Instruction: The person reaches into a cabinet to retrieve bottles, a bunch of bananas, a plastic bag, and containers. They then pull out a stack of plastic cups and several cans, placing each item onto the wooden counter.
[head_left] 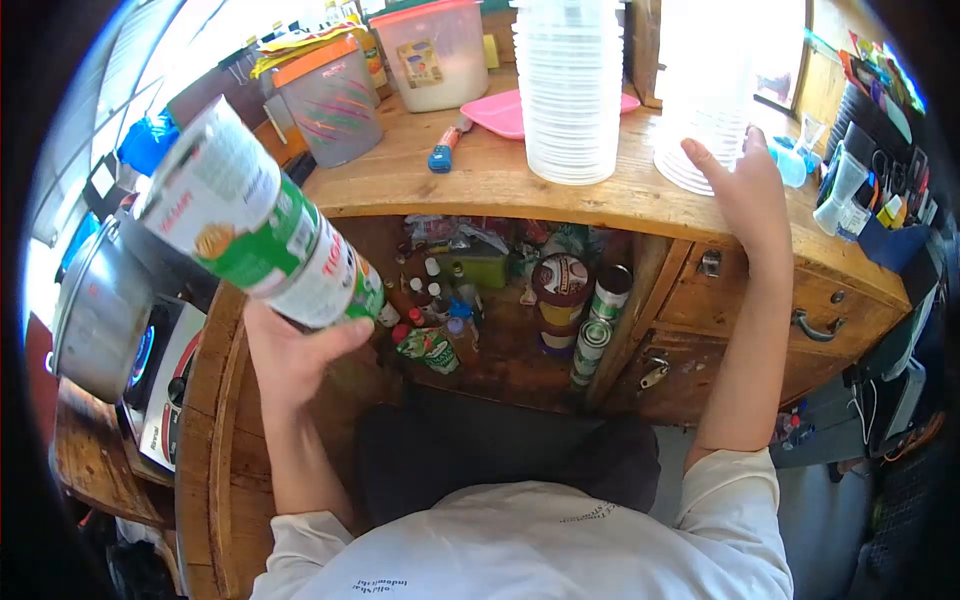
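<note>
My left hand [300, 350] is closed around the lower end of two green-and-white cans [265, 225] joined end to end. The pair is held up at the left, tilted with its top toward the upper left. On the wooden counter, my right hand [745, 195] grips the right side of a stack of clear plastic cups [685, 165], thumb in front and fingers partly hidden behind. Glare washes out that stack's upper part. Beside it stands another tall stack of clear plastic cups [568, 100], untouched by either hand.
Along the counter [400, 185] are a pink tray [495, 112], a blue-handled tool [442, 155], an orange-lidded tub [335, 105] and a larger tub [432, 60]. The open cabinet below holds bottles, packets and cans [592, 340]. A pot [100, 310] stands on a lit stove at left.
</note>
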